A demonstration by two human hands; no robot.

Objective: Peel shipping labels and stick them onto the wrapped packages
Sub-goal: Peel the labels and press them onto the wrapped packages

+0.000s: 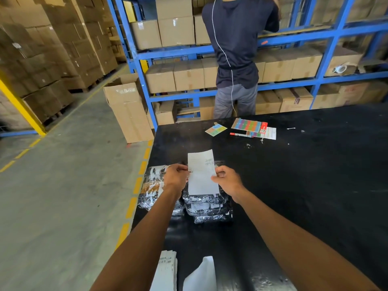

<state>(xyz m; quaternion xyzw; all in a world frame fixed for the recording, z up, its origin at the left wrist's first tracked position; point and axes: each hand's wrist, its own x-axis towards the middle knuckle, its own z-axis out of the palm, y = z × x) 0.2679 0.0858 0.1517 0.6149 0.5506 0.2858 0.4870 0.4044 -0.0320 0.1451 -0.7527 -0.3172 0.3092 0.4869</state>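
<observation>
Over the near-left part of the black work table (304,185) I hold one white rectangular shipping label sheet (202,173) with both hands, above the wrapped packages. My left hand (176,176) pinches its left edge, fingers curled onto the paper; my right hand (227,180) pinches the right edge, thumb on top, fingers curled under. Long axis of the sheet runs away from me, slightly tilted, far end leaning right; printed barcode text sits at the upper right of the sheet, lower half looks blank. Whether backing is peeling off, can't tell

Under the sheet: stack of shiny black plastic-wrapped packages (209,206), three layers I can count, the middle one showing a white label. Just left, touching the stack, one clear-wrapped package with black, white and orange print (152,185), partly under my left wrist

Near edge of table: one stack of white printed label sheets (167,269), count of sheets unclear, and beside it one loose white paper piece (201,276)

Far side of table: one pack of multicoloured sticky tabs (247,124), one small card of pastel stickers (215,130), one red-capped marker pen (241,134) lying left-right

Beyond table one person in dark shirt and grey trousers (237,49) faces blue steel shelving (294,39) loaded with brown cardboard boxes (176,30)
</observation>
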